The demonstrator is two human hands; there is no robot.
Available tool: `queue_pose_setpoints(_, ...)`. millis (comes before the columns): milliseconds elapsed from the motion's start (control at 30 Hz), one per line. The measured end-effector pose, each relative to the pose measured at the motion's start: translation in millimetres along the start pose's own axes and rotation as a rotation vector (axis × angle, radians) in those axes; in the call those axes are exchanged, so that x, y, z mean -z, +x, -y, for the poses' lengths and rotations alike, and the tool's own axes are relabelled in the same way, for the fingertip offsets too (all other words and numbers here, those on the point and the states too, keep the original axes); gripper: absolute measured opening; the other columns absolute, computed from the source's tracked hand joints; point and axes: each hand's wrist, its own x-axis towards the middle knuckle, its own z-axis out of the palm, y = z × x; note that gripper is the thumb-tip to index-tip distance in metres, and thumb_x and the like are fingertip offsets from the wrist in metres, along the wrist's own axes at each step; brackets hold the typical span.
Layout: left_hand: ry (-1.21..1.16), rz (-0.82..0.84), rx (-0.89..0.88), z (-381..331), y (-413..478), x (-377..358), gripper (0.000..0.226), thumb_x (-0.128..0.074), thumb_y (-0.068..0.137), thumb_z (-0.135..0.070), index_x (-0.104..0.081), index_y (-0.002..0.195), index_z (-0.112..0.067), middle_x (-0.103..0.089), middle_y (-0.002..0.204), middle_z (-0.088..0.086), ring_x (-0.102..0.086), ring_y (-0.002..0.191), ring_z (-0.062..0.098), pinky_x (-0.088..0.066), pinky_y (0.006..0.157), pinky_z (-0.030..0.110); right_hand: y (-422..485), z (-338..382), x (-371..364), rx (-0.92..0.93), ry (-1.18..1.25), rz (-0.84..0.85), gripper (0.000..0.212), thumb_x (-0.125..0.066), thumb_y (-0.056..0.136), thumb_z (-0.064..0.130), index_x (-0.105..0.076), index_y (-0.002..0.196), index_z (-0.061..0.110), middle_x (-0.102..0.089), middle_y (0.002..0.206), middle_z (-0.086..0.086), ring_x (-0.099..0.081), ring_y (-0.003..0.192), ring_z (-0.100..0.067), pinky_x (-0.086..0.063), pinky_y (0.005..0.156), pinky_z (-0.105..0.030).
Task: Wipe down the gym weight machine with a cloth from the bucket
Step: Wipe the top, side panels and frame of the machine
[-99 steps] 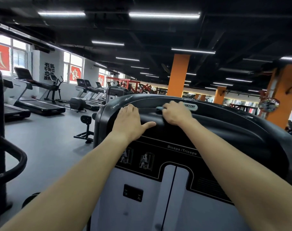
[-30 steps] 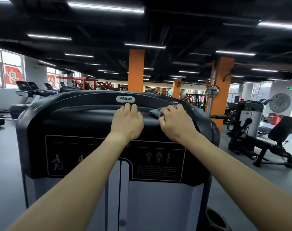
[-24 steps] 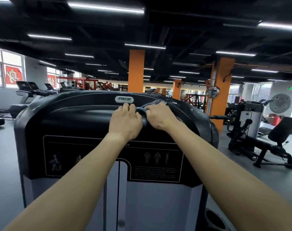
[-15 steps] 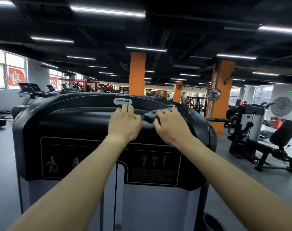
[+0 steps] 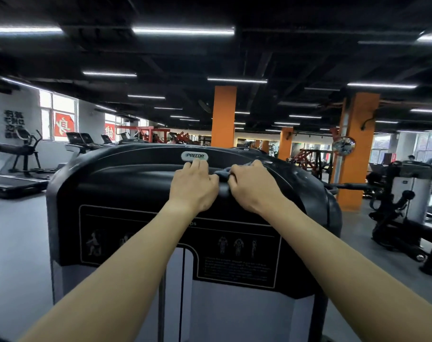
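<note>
The weight machine (image 5: 136,183) was seen with a glossy black shroud over a pale grey lower panel, its silver badge (image 5: 194,156) lettered in black. White outlined figures were printed on its black placard (image 5: 237,245). A blue-grey cloth (image 5: 222,174) was seen. The pillars (image 5: 223,114) were orange, the floor (image 5: 15,243) grey.

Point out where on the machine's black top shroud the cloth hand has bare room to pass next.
Free: the long ledge of the shroud left of the left hand, out to its rounded corner, and the curved shoulder right of the right hand. Crowded: the middle, where both hands nearly touch around the bunched cloth, below the Precor badge.
</note>
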Motion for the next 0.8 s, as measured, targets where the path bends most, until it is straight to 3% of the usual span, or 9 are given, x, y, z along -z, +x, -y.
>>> queue_pose_setpoints(67, 0.003, -0.004, -0.005, 0, 2, 1, 0.028, -0.040, 0.101, -0.034, -0.052, 0.110, -0.011, -0.057, 0.117, 0.009, -0.050, 0.107, 0.029, -0.043, 0.092, 0.045, -7, 0, -1, 0.018, -0.090, -0.068, 0.032, -0.032, 0.108, 0.026, -0.060, 0.115, 0.012, -0.068, 0.110, -0.011, -0.054, 0.101, -0.031, -0.043, 0.088, -0.039)
queue_pose_setpoints(167, -0.007, 0.012, -0.012, 2, 5, 4, 0.024, -0.040, 0.101, -0.032, -0.052, 0.108, -0.012, -0.057, 0.116, 0.008, -0.050, 0.107, 0.028, -0.043, 0.093, 0.046, 10, 7, -2, -0.088, -0.006, -0.080, 0.025, -0.034, 0.107, 0.023, -0.056, 0.110, 0.012, -0.069, 0.104, -0.012, -0.053, 0.098, -0.031, -0.043, 0.074, -0.041)
queue_pose_setpoints(267, -0.016, 0.061, -0.036, 9, 11, 12, 0.028, -0.041, 0.101, -0.028, -0.054, 0.119, -0.010, -0.056, 0.125, 0.009, -0.050, 0.118, 0.029, -0.041, 0.097, 0.046, 36, 25, -4, -0.178, 0.221, 0.024, 0.022, -0.036, 0.106, 0.020, -0.054, 0.113, 0.010, -0.069, 0.104, -0.016, -0.060, 0.097, -0.036, -0.041, 0.071, -0.041)
queue_pose_setpoints(367, -0.033, 0.148, -0.070, 17, 22, 25, 0.023, -0.044, 0.099, -0.023, -0.057, 0.114, -0.012, -0.058, 0.126, 0.010, -0.053, 0.118, 0.031, -0.043, 0.098, 0.046, 52, 45, -7, -0.242, 0.433, 0.048, 0.021, -0.035, 0.106, 0.021, -0.050, 0.113, 0.008, -0.067, 0.108, -0.017, -0.062, 0.095, -0.036, -0.041, 0.071, -0.041)
queue_pose_setpoints(433, 0.000, 0.173, -0.101, 27, 30, 32, 0.015, -0.046, 0.098, -0.023, -0.056, 0.105, -0.015, -0.058, 0.123, 0.011, -0.054, 0.117, 0.031, -0.045, 0.097, 0.046, 58, 55, -10, -0.332, 0.647, 0.004, 0.022, -0.033, 0.106, 0.022, -0.049, 0.115, 0.009, -0.066, 0.108, -0.015, -0.062, 0.087, -0.030, -0.042, 0.066, -0.040)
queue_pose_setpoints(533, 0.117, 0.138, -0.154, 52, 42, 38, 0.024, -0.045, 0.099, -0.025, -0.061, 0.112, -0.012, -0.058, 0.122, 0.010, -0.053, 0.118, 0.031, -0.045, 0.096, 0.046, 63, 65, -12, -0.425, 0.882, -0.147, 0.014, -0.034, 0.105, 0.017, -0.044, 0.113, 0.012, -0.068, 0.098, -0.015, -0.067, 0.080, -0.029, -0.053, 0.063, -0.048)
queue_pose_setpoints(600, 0.142, 0.123, -0.172, 75, 50, 41, 0.026, -0.045, 0.098, -0.025, -0.064, 0.111, -0.012, -0.059, 0.117, 0.008, -0.055, 0.113, 0.030, -0.046, 0.093, 0.045, 70, 69, -17, -0.415, 0.845, -0.239, 0.011, -0.035, 0.103, 0.014, -0.044, 0.109, 0.014, -0.067, 0.099, -0.015, -0.067, 0.082, -0.029, -0.056, 0.071, -0.050)
queue_pose_setpoints(700, 0.120, 0.122, -0.194, 108, 59, 45, 0.021, -0.047, 0.096, -0.023, -0.065, 0.101, -0.015, -0.061, 0.108, 0.006, -0.059, 0.102, 0.028, -0.050, 0.089, 0.044, 84, 73, -22, -0.340, 0.591, -0.282, 0.018, -0.040, 0.095, 0.011, -0.054, 0.102, 0.020, -0.061, 0.112, -0.003, -0.058, 0.101, -0.023, -0.053, 0.084, -0.041)
queue_pose_setpoints(800, 0.060, 0.126, -0.199, 135, 62, 46, 0.021, -0.048, 0.094, -0.024, -0.067, 0.093, -0.017, -0.068, 0.099, 0.004, -0.064, 0.094, 0.027, -0.054, 0.086, 0.043, 102, 79, -32, -0.338, 0.355, -0.109, 0.010, -0.044, 0.095, 0.011, -0.050, 0.094, 0.019, -0.055, 0.118, -0.003, -0.052, 0.110, -0.027, -0.044, 0.101, -0.049)
